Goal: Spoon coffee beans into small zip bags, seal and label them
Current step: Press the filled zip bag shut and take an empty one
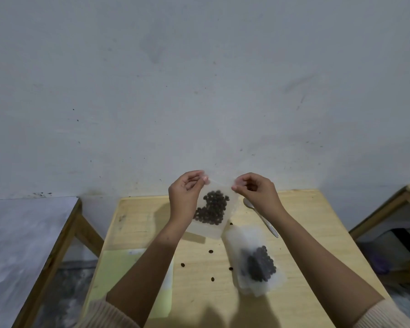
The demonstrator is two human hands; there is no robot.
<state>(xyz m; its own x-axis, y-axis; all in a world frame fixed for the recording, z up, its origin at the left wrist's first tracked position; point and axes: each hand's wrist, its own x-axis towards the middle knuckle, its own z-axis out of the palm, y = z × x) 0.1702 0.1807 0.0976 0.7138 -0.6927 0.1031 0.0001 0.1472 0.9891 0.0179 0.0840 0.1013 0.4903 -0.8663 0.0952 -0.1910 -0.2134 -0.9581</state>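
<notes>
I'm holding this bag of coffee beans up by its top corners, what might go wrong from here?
The held bag hangs from pinches by the left hand and right hand at its top corners; I cannot tell if the zip is closed, so tilting may spill beans. Loose beans lie on the table; a forearm might sweep them off. The second bag lies near the right forearm and could get nudged.

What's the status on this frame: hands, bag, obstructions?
Left hand and right hand pinch held bag at top corners. Coffee beans inside, seal unclear. Second bag, spoon, loose beans on table; nothing blocking.
</notes>
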